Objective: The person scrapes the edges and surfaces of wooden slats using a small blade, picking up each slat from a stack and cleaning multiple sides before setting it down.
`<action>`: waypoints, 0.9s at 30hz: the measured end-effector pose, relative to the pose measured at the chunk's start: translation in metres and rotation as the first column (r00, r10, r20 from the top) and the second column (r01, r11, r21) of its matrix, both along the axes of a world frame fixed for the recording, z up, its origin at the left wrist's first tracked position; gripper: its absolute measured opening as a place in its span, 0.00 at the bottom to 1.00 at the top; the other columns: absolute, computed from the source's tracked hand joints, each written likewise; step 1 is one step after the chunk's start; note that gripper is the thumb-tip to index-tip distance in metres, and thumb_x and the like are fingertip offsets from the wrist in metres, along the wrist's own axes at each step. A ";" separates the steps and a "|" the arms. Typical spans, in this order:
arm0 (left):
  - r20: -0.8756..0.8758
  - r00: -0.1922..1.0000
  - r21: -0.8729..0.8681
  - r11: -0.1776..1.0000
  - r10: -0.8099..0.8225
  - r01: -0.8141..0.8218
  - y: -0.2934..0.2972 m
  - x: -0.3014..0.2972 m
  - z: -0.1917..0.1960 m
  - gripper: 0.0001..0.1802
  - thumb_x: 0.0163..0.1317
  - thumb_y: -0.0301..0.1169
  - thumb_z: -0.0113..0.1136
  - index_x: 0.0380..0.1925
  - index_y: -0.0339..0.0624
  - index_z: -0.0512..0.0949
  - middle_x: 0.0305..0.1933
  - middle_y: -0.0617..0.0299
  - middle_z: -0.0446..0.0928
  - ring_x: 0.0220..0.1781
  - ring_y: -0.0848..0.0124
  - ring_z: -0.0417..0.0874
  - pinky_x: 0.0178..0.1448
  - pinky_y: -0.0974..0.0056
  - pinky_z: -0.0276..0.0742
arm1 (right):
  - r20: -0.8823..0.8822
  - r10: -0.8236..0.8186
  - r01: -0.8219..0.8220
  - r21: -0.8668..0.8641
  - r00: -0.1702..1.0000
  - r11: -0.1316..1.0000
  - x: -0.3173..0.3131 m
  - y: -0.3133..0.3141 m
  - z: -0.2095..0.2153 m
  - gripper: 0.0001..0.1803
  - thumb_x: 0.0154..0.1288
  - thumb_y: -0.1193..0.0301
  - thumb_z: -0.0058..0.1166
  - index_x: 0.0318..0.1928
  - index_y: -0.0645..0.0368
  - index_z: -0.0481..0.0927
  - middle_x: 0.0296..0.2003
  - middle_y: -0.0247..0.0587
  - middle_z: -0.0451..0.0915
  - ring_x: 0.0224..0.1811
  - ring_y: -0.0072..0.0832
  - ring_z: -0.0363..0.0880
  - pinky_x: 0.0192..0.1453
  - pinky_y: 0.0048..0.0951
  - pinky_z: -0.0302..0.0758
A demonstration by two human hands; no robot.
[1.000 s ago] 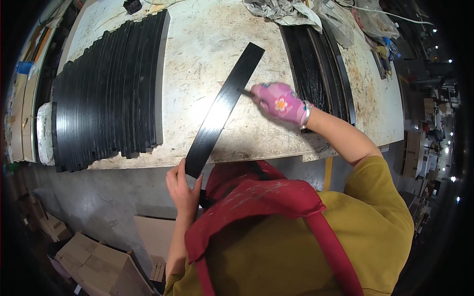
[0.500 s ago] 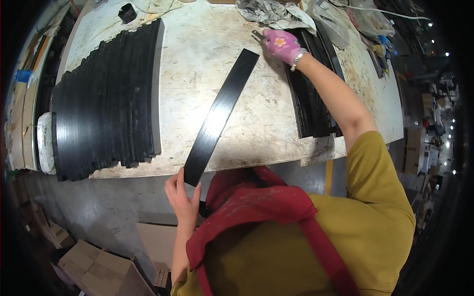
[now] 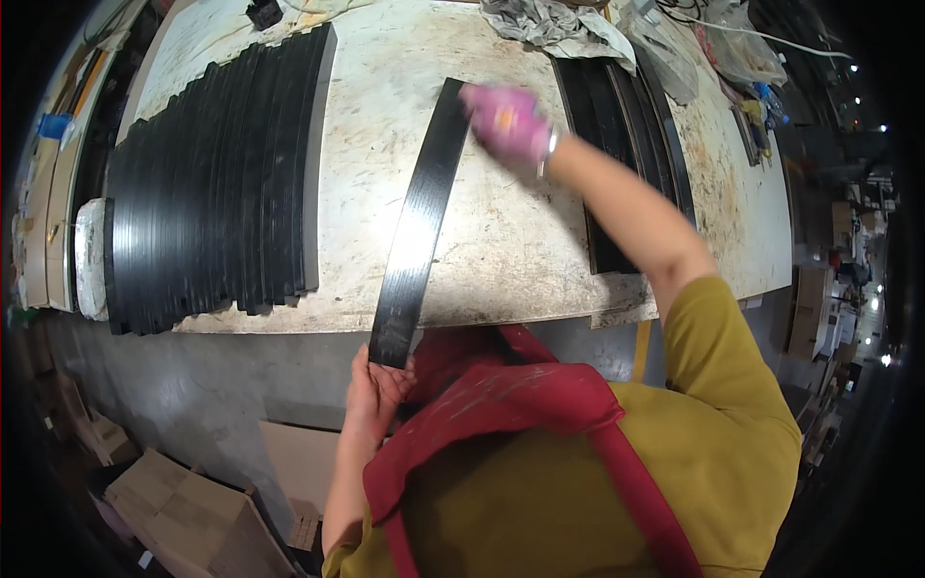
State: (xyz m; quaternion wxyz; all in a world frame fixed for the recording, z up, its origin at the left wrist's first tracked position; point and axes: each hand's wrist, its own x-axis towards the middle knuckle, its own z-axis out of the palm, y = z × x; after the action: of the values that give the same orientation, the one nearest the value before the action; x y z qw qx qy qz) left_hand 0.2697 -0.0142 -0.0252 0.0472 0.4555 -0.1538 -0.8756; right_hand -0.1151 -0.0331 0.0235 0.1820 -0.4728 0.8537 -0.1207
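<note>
A long, flat black strip (image 3: 421,212) lies slantwise over the worktable, its near end reaching past the front edge. My bare left hand (image 3: 382,385) holds that near end, fingers curled beneath it. At the far end, my right hand (image 3: 508,125) in a pink flowered glove is closed against the strip's right edge. Motion smears its fingers, and whatever they grip cannot be made out. A bracelet circles the right wrist.
A broad row of black strips (image 3: 217,183) covers the table's left side. More black strips (image 3: 617,144) lie at right, beneath crumpled cloth (image 3: 559,27). Plastic bags (image 3: 742,43) sit at the back right. The worktable (image 3: 511,260) is stained; cardboard boxes (image 3: 193,511) stand on the floor.
My right hand has come left from beside the right-hand strips to the strip's far end; the small metal tool it held no longer shows. The strip has turned closer to upright in view.
</note>
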 end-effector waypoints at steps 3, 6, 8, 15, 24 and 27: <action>-0.073 0.997 -0.070 0.998 -0.005 0.000 0.007 -0.007 0.003 0.25 0.71 0.51 0.34 0.46 0.43 0.71 0.37 0.56 0.77 0.38 0.68 0.77 0.44 0.64 0.74 | -0.417 0.069 -0.148 -0.161 0.907 0.976 -0.090 -0.006 -0.027 0.08 0.66 0.66 0.43 0.32 0.54 0.74 0.24 0.40 0.77 0.23 0.32 0.76 0.27 0.31 0.74; -0.041 0.999 -0.057 0.998 0.012 -0.014 0.008 -0.010 -0.001 0.25 0.73 0.49 0.32 0.42 0.41 0.72 0.33 0.59 0.76 0.36 0.69 0.75 0.44 0.64 0.73 | -0.190 0.067 -0.081 -0.067 0.979 0.995 -0.060 -0.013 -0.017 0.08 0.66 0.67 0.43 0.32 0.54 0.73 0.22 0.41 0.76 0.23 0.34 0.76 0.27 0.34 0.74; -0.304 0.952 0.065 0.998 0.028 -0.008 0.012 0.018 -0.046 0.28 0.72 0.53 0.29 0.47 0.42 0.71 0.36 0.57 0.77 0.38 0.67 0.75 0.46 0.65 0.73 | -0.186 0.116 -0.134 -0.091 0.976 0.987 0.007 0.003 -0.017 0.05 0.64 0.71 0.44 0.32 0.56 0.73 0.22 0.43 0.75 0.23 0.39 0.75 0.31 0.39 0.75; 0.012 1.000 0.026 1.000 0.011 -0.011 0.021 -0.015 -0.019 0.29 0.72 0.51 0.28 0.50 0.41 0.71 0.40 0.56 0.76 0.38 0.66 0.76 0.48 0.62 0.74 | -0.023 0.374 -0.372 -0.160 0.927 0.914 0.105 0.052 -0.010 0.09 0.60 0.75 0.43 0.39 0.55 0.76 0.23 0.47 0.78 0.26 0.43 0.79 0.30 0.41 0.75; 0.014 0.939 -0.584 0.759 -0.345 0.288 0.020 -0.018 -0.039 0.23 0.70 0.48 0.37 0.46 0.42 0.74 0.39 0.59 0.77 0.38 0.68 0.77 0.49 0.61 0.75 | 0.003 0.402 -0.400 -0.108 0.915 0.910 0.157 0.087 -0.016 0.05 0.54 0.75 0.49 0.33 0.57 0.72 0.22 0.48 0.75 0.25 0.48 0.77 0.29 0.42 0.74; -0.176 0.980 0.020 0.995 -0.088 0.093 0.020 -0.030 -0.032 0.22 0.69 0.48 0.39 0.44 0.42 0.75 0.37 0.60 0.78 0.38 0.69 0.78 0.48 0.62 0.76 | -0.078 0.414 -0.421 -0.134 0.907 0.897 0.166 0.099 -0.025 0.09 0.52 0.77 0.51 0.36 0.58 0.71 0.21 0.46 0.75 0.23 0.46 0.77 0.28 0.42 0.75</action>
State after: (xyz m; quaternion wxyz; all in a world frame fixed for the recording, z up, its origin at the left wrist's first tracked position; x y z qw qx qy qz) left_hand 0.2402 0.0059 -0.0569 0.0141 0.3700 -0.1573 -0.9155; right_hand 0.0506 0.0661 -0.0019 0.1476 -0.6597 0.7252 -0.1306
